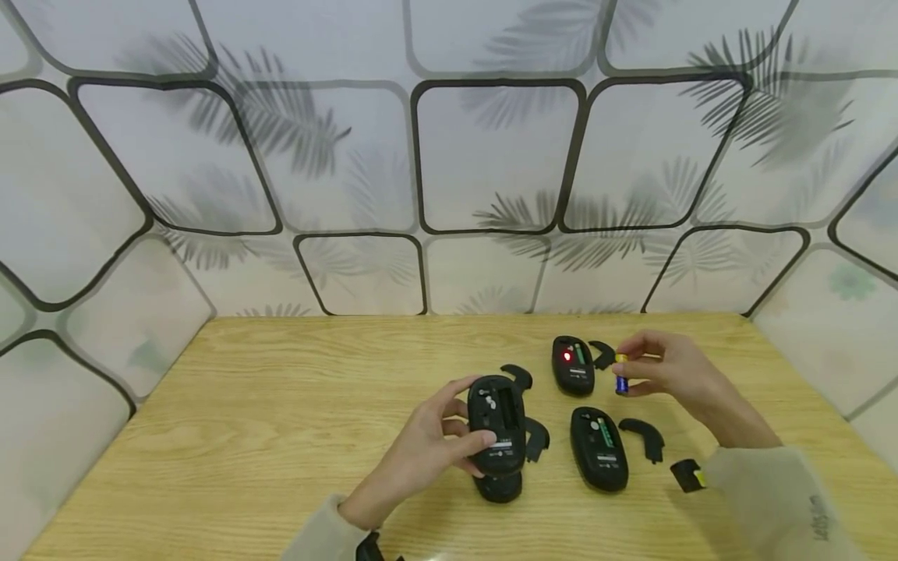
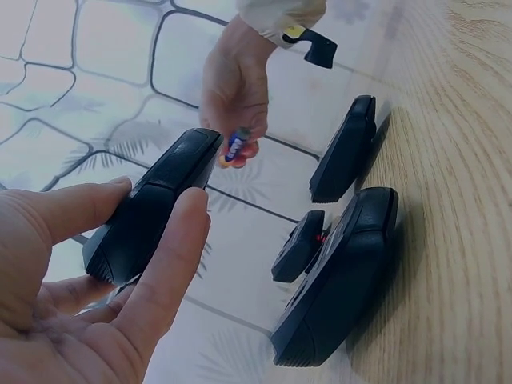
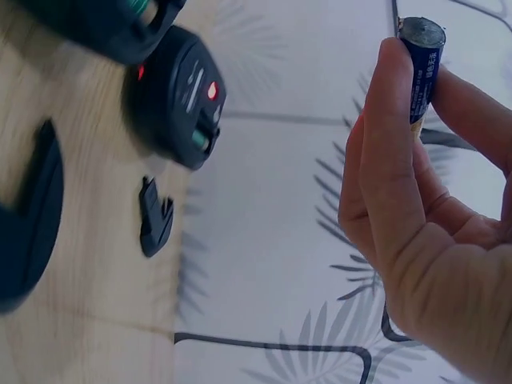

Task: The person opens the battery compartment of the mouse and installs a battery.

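Observation:
My left hand (image 1: 438, 444) grips a black computer mouse (image 1: 496, 425), its underside turned up and a long battery slot showing with nothing in it. In the left wrist view, thumb and fingers hold that mouse (image 2: 152, 200) by its sides, above the table. To the right, my right hand (image 1: 677, 370) pinches a small blue and yellow battery (image 1: 621, 375) between thumb and fingers. The right wrist view shows the battery (image 3: 422, 76) upright, its flat grey end at the top. Beside that hand lies a mouse (image 1: 573, 374) with a red light and a green battery in its slot.
Another upturned mouse (image 1: 599, 460) holds a green battery; a further mouse (image 1: 500, 489) lies partly hidden below the held one. Black curved covers (image 1: 643, 436) (image 1: 537, 440) (image 1: 517, 376) lie among them. A black piece with yellow (image 1: 687, 475) shows by the right sleeve. A patterned cloth wall (image 1: 491, 273) borders the table.

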A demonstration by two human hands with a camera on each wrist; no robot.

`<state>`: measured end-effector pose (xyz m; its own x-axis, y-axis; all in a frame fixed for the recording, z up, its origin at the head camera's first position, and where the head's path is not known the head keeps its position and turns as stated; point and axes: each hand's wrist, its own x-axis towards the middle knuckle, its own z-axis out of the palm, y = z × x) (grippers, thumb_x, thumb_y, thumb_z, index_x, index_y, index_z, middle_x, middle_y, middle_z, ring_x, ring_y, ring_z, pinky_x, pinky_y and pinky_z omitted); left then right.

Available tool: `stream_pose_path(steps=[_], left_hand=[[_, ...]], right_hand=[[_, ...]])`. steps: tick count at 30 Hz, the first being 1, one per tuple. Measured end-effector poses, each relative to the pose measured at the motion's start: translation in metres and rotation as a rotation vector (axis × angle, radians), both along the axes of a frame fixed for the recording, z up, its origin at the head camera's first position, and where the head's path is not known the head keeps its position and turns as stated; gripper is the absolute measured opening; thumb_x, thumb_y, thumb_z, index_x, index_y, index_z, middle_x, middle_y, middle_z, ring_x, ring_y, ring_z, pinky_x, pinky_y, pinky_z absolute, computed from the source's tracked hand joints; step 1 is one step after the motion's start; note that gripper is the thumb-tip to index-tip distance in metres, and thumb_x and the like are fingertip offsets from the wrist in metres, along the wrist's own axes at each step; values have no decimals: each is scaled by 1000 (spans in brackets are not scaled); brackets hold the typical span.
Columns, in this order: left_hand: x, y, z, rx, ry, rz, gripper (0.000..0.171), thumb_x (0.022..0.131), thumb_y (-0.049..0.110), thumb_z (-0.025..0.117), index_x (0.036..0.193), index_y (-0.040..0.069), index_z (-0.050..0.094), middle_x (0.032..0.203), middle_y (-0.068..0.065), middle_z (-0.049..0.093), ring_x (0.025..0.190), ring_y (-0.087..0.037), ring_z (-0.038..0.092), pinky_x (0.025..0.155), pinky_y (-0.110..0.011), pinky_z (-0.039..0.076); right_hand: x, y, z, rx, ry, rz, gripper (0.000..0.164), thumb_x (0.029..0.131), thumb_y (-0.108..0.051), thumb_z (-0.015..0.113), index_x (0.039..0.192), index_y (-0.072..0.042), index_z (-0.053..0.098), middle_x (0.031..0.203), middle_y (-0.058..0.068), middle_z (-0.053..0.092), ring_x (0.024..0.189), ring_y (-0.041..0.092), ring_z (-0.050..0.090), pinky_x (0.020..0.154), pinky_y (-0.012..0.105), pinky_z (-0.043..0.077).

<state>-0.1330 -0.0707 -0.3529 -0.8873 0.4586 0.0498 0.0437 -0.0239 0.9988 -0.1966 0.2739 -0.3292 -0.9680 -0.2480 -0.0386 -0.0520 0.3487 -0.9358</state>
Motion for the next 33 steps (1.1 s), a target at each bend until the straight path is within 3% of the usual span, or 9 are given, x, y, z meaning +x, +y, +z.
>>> stream_pose_path(steps=[14, 23, 33], left_hand=[[0, 1, 2, 3, -30, 8, 68, 92, -2, 70, 152, -1, 39, 106, -17, 60, 85, -21, 69, 62, -38, 66], [1, 2, -1, 6, -51, 19, 69, 90, -2, 71, 152, 0, 40, 105, -16, 61, 83, -20, 69, 61, -36, 65], [0, 2, 0, 3, -48, 15, 69, 91, -2, 71, 152, -1, 39, 105, -16, 61, 83, -20, 69, 61, -37, 65]], right_hand=[[8, -33, 15, -108, 25, 4, 17, 93, 0, 70, 107, 5, 61, 104, 8, 58, 84, 13, 66, 73, 39, 65], [13, -59, 20, -144, 5, 43, 23, 93, 2, 68, 112, 10, 57, 92, 0, 67, 76, 14, 66, 69, 36, 65], [16, -80, 25, -165, -10, 71, 27, 93, -1, 70, 114, 10, 57, 90, 5, 67, 79, 17, 69, 70, 36, 65]])
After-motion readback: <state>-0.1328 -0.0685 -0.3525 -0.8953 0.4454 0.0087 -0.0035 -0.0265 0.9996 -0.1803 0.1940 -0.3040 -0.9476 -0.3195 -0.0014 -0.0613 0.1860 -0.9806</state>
